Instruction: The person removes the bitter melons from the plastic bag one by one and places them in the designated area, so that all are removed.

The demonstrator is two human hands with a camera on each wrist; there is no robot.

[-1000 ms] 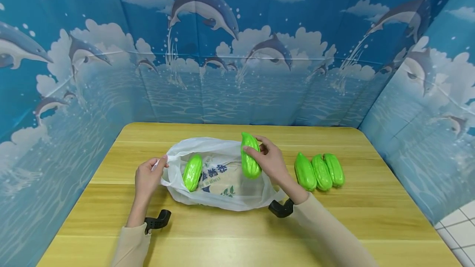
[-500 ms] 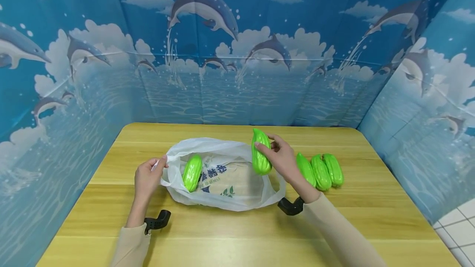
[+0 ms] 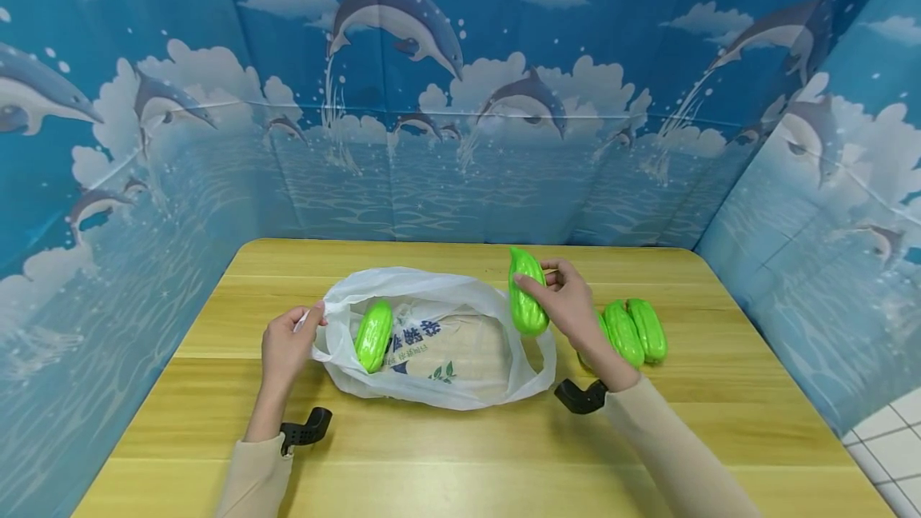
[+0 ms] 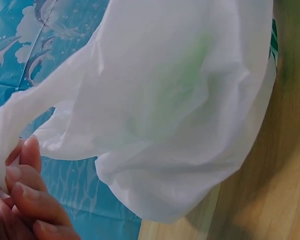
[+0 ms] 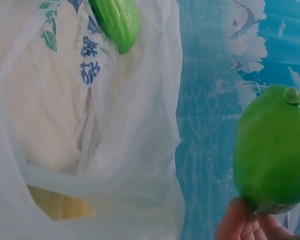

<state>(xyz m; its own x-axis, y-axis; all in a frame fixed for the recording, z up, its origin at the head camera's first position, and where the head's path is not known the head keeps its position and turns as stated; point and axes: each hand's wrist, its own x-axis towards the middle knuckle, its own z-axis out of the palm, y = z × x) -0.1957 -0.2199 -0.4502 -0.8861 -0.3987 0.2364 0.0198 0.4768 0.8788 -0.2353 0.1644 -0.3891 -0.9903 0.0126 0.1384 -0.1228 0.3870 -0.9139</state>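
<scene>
My left hand (image 3: 286,346) pinches the handle at the left end of a white plastic bag (image 3: 410,282), whose mouth gapes upward on the table. Inside, at the left, lies a glossy green bitter melon (image 3: 373,336); it shows as a green blur through the film in the left wrist view. My right hand (image 3: 568,306) grips another bitter melon (image 3: 528,294) between thumb and fingers, pointed tip up, above the bag's right handle. In the right wrist view this bitter melon (image 5: 272,150) is beside the bag's rim. Blue characters and green leaves show within the bag.
More green bitter melons (image 3: 623,334) lie side by side on the wooden table (image 3: 446,454) right of the bag, one partly hidden by my right wrist. A blue dolphin-print curtain (image 3: 460,182) stands behind the table and at both sides.
My right hand has moved right with its bitter melon, from over the bag's opening to its right end. The bag's right handle shows more fully. My left hand has stayed put.
</scene>
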